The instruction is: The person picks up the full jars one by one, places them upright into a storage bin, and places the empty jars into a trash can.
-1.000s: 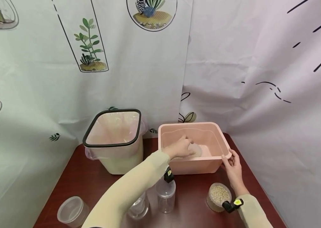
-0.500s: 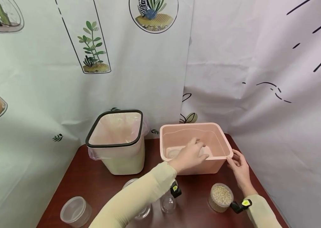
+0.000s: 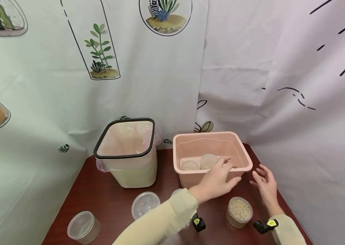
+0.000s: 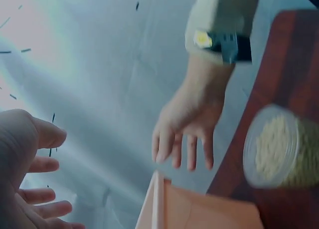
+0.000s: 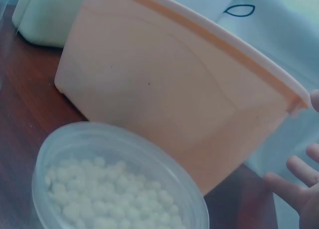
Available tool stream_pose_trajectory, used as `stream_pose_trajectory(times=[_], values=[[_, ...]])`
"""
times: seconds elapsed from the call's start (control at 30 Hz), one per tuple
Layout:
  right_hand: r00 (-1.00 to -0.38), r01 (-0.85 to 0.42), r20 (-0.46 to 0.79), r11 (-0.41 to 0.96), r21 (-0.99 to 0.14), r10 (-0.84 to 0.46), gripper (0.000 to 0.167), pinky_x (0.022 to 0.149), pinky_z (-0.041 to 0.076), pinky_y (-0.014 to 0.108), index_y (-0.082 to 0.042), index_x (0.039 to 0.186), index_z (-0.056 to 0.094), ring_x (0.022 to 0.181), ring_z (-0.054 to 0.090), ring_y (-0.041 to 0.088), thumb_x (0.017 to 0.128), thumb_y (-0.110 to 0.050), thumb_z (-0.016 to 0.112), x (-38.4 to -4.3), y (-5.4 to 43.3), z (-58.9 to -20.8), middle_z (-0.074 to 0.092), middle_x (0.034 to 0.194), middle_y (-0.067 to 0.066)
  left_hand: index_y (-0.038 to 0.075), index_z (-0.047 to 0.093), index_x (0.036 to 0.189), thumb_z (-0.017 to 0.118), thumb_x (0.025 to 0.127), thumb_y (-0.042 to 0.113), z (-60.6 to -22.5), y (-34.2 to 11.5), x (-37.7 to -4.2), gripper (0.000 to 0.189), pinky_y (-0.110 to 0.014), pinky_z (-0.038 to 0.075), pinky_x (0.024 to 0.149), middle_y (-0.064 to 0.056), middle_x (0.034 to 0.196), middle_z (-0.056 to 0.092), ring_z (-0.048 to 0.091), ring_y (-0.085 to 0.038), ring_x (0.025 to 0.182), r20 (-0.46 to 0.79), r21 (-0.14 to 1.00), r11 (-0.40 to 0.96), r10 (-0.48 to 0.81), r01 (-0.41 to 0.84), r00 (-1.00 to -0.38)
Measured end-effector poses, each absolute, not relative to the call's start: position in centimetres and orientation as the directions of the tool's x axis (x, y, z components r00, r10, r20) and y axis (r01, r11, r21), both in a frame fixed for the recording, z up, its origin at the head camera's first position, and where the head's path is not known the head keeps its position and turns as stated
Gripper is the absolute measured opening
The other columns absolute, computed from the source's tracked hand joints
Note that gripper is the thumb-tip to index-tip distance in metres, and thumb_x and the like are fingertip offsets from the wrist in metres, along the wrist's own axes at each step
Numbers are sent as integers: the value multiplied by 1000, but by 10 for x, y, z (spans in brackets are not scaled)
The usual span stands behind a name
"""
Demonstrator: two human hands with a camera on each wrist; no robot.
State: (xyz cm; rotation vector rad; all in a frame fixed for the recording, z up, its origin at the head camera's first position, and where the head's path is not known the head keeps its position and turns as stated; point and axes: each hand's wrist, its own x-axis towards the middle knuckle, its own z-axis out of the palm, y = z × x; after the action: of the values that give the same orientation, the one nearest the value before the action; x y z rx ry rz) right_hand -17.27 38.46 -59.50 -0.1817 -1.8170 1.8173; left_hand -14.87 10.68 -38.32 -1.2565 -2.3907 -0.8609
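Observation:
My left hand (image 3: 216, 178) hovers over the front rim of the pink plastic basin (image 3: 210, 136), fingers spread and holding nothing. In the left wrist view its loose fingers (image 4: 40, 194) show at the left edge. Just off the basin's front right corner, my right hand (image 3: 265, 185) is relaxed and holds nothing. Inside the basin sit two round clear tubs, a left tub (image 3: 190, 165) and a right tub (image 3: 208, 161), with pale contents. A clear round tub of pale, bean-like balls (image 3: 240, 209) stands on the table between my hands and the front edge.
Back left stands a lined trash bin (image 3: 125, 156) with a black rim. A clear tub (image 3: 83, 227) is at the front left of the dark red table (image 3: 108, 194). One clear round container (image 3: 145, 204) shows beside my left sleeve; another is mostly hidden behind it.
My left hand has come out of the basin, moving right and toward me, uncovering the two tubs inside. My right hand has let go of the basin's corner and drawn back.

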Motion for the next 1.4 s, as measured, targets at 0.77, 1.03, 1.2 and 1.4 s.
stream_pose_trajectory(times=[0.77, 1.03, 1.2, 1.4], values=[[-798, -257, 246, 59, -965, 551, 61, 60, 53, 23, -10, 136, 44, 95, 59, 10, 84, -28, 69, -139, 400, -598, 46, 126, 19, 14, 61, 110, 64, 88, 29, -450, 125, -108, 27, -15, 39, 89, -5, 128, 46, 50, -12, 114, 521, 499, 364, 600, 787, -607], [-780, -261, 229, 29, -965, 582, 62, 59, 52, 23, -13, 135, 46, 95, 60, 13, 81, -34, 70, -139, 405, -602, 48, 124, 19, 15, 62, 114, 68, 84, 31, -484, 126, -104, 34, -20, 40, 91, -4, 130, 47, 45, -17, 120, 542, 466, 387, 586, 796, -602], [-774, -264, 236, 38, -964, 587, 62, 59, 52, 22, -11, 135, 46, 96, 59, 14, 82, -34, 70, -137, 415, -612, 50, 122, 14, 17, 55, 124, 70, 82, 36, -507, 126, -103, 49, -22, 44, 86, -7, 135, 40, 39, -20, 125, 508, 456, 412, 607, 789, -611], [-769, -248, 213, 27, -968, 603, 62, 59, 52, 22, -9, 135, 46, 94, 60, 14, 83, -32, 69, -132, 417, -615, 50, 121, 14, 18, 50, 129, 71, 79, 42, -526, 128, -100, 60, -25, 45, 87, -11, 138, 37, 39, -25, 125, 449, 502, 446, 597, 740, -665]])
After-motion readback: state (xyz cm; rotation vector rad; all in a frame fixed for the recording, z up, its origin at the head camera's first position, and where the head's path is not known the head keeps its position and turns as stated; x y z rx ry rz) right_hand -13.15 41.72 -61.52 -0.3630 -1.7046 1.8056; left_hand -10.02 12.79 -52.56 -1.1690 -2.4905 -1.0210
